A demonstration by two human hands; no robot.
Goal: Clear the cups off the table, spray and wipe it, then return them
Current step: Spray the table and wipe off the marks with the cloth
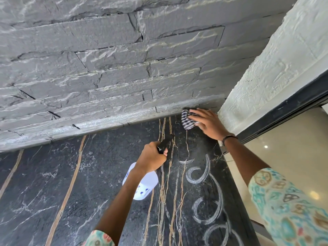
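Black marble with gold and white veins forms the table (53, 183), which butts against a rough grey stone-slab wall (106, 59) at its far edge; its right edge drops to glossy cream floor (284, 148). The left half lies open. Curled wet streaks (209, 206) mark the right side. The right hand (207, 122) presses flat on a blue-and-white striped cloth (186, 119) in the far right corner. The left hand (152, 158) has its grip wrapped around a white plastic spray bottle (143, 185), held above the table.
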